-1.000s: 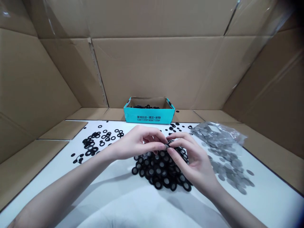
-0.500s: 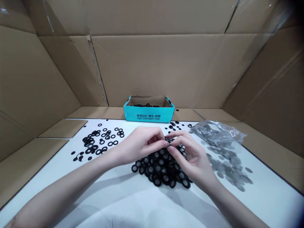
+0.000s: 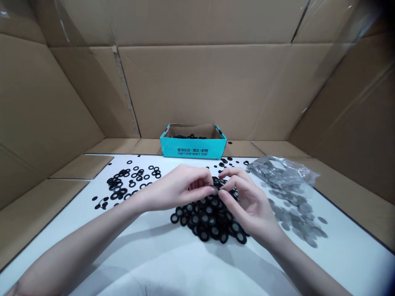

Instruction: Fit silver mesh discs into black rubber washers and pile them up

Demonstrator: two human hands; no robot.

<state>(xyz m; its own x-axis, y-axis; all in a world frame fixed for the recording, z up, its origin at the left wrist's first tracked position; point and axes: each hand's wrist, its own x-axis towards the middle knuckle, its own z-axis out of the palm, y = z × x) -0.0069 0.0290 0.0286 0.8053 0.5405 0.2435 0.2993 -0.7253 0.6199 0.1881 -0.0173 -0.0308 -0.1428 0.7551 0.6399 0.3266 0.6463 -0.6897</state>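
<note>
A teal box (image 3: 193, 148) holding small black pieces stands at the back of the white desk (image 3: 148, 246), with loose black rings (image 3: 132, 184) on the left and, on the right, a crinkled clear bag (image 3: 282, 169) beside flat, round grey discs (image 3: 300, 220). Over a heap of black rings with grey centres (image 3: 210, 222), the left hand (image 3: 188, 187) pinches a small piece (image 3: 215, 190), its thumb and forefinger closed, while the right hand (image 3: 247, 197) curves close by, its grip nearly closed; whether it touches the piece I cannot tell.

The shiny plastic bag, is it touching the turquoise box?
Apart. The head view shows white table and little black pieces between the plastic bag and the turquoise box.
</note>
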